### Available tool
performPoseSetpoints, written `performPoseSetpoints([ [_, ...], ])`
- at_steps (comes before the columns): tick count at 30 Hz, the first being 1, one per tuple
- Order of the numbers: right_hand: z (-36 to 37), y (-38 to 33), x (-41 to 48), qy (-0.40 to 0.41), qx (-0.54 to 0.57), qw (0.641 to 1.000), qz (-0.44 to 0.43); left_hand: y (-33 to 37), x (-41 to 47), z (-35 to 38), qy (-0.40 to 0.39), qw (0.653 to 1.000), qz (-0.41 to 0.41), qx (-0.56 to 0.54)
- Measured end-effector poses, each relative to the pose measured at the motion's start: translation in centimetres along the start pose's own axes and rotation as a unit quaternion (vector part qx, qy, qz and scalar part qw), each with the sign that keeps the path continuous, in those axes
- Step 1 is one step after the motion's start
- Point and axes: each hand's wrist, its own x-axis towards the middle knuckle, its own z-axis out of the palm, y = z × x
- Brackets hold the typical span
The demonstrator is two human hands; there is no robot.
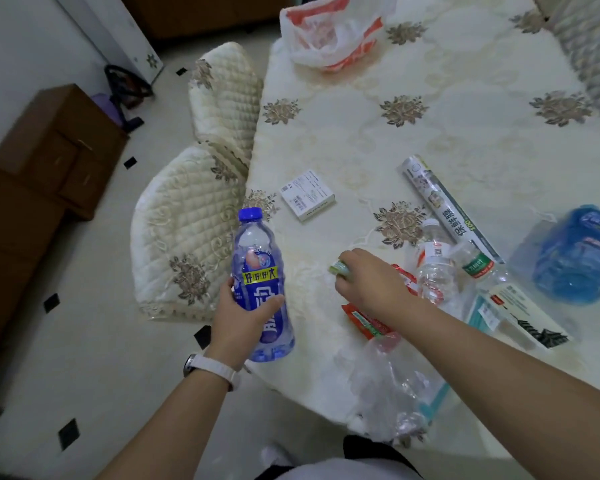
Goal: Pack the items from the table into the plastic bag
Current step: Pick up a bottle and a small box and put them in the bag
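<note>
Floral-clothed table (430, 133) over pale tiled floor (101, 341) — left hand (237, 318) gripping blue bottle (261, 282), right hand (367, 282) pinching small packet (338, 268)

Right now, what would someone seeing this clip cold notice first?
Probably the blue-labelled bottle, held upright in the left hand off the table's near-left edge. Next, the right hand closed on a small green-and-white packet above the cluttered near end of the floral tablecloth. A white-and-orange plastic bag sits open at the far end, apart from everything else.
</note>
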Motion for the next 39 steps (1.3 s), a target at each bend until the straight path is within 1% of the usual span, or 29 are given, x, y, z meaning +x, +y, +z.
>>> performPoseSetpoints([
  [5,-0.2,-6.6,-0.1,0.016,0.046,0.999,-0.023,0.0,-0.4,-4.7,0.025,0.996,0.005,-0.08],
  [10,1.2,-14.6,-0.9,0.023,0.084,0.996,-0.031,-1.5,-0.7,-11.6,0.035,0.992,0.04,-0.114],
  [14,4.2,-21.9,-1.7,0.014,0.111,0.994,-0.021,-3.6,-0.6,-18.9,0.033,0.99,0.058,-0.128],
  [19,9.2,-31.4,-1.4,-0.001,0.106,0.994,-0.026,-6.5,0.2,-29.0,0.048,0.982,0.076,-0.164],
  [25,14.8,-41.3,0.3,-0.003,0.086,0.995,-0.047,-10.4,1.1,-39.7,0.111,0.97,0.063,-0.205],
  [31,17.3,-47.1,3.7,-0.022,0.083,0.993,-0.079,-12.6,3.4,-46.0,0.159,0.954,0.034,-0.251],
  [35,19.3,-49.4,7.9,-0.028,0.097,0.993,-0.064,-12.8,6.1,-48.4,0.183,0.947,0.021,-0.263],
  [39,22.7,-51.6,14.0,-0.031,0.099,0.993,-0.062,-12.6,10.8,-50.9,0.207,0.941,0.008,-0.268],
])
